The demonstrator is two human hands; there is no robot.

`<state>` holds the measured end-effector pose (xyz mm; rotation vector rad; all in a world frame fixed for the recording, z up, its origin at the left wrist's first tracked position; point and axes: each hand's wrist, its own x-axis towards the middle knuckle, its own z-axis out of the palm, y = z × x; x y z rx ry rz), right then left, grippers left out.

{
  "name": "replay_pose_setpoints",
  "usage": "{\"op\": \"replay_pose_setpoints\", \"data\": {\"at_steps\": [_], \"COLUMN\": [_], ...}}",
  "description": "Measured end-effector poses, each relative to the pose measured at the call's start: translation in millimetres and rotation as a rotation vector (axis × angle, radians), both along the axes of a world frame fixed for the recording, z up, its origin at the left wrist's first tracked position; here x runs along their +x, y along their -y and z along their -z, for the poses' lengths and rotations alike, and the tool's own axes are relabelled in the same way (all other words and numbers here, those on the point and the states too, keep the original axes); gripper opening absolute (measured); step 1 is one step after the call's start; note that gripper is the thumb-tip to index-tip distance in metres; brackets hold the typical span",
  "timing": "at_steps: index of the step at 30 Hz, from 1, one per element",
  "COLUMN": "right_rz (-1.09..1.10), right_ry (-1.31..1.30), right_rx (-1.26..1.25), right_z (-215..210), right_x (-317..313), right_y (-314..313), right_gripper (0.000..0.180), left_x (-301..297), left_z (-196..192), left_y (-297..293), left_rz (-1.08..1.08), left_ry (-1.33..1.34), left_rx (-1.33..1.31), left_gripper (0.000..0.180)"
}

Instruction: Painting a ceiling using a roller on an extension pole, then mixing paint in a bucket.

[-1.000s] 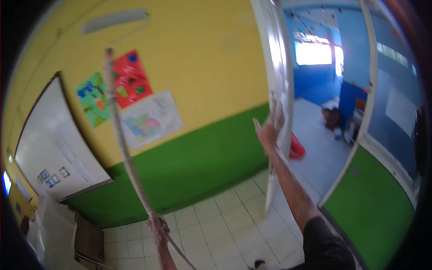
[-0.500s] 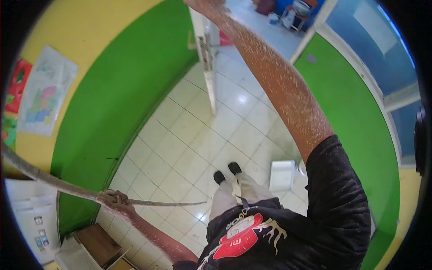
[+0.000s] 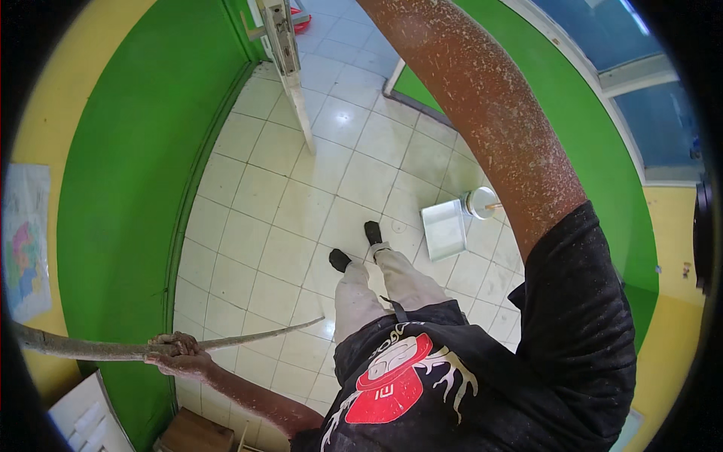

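My left hand [image 3: 177,355] is closed round a long, thin greyish pole [image 3: 83,346]. The pole runs out past the left rim of the view and tapers to its other end over the floor tiles, looking bent in the wide picture. My right arm [image 3: 482,98], speckled with pale spots, reaches up and leaves the view at the top edge. The right hand lies outside the picture, so what it holds or touches is hidden.
A white tray [image 3: 444,230] stands on the tiled floor beside a white bucket [image 3: 479,203] with a stick-like handle in it. Ahead is a door edge [image 3: 290,75]. Green and yellow walls flank me; a brown box [image 3: 194,431] stands at the lower left.
My view has turned, so the door edge sits further left and the bucket shows more fully. My right hand, partly seen at the top before, has gone out of view. The left keeps its hold.
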<state>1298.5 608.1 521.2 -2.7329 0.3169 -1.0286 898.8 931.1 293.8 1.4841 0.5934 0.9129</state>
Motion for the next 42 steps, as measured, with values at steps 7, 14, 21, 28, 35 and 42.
{"op": "replay_pose_setpoints", "data": {"at_steps": [7,14,21,28,35,42], "right_rz": [-0.314,-0.378,-0.342,-0.468,-0.422,-0.501], "right_ry": [0.512,0.402,0.451,0.231,0.243,0.136], "right_rx": [-0.015,0.074,0.027,0.248,0.274,0.385], "right_z": [41,35,35,27,26,24], "right_x": [47,46,32,21,45,48], "right_y": [107,152,197,203,221,262], "right_gripper": [0.055,0.059,0.054,0.048,0.042,0.040], "left_x": [6,0,1,1,3,-14], "left_z": [-3,2,-3,-1,-11,-8], "left_y": [4,-15,-5,-16,0,1], "left_rz": [0.019,-0.021,0.003,-0.055,-0.170,-0.125], "left_ry": [-0.037,-0.028,-0.081,-0.066,-0.038,-0.067], "left_rx": [0.023,0.103,0.141,0.169,0.153,0.179], "left_gripper": [0.061,0.061,0.062,0.056,0.056,0.058]}}
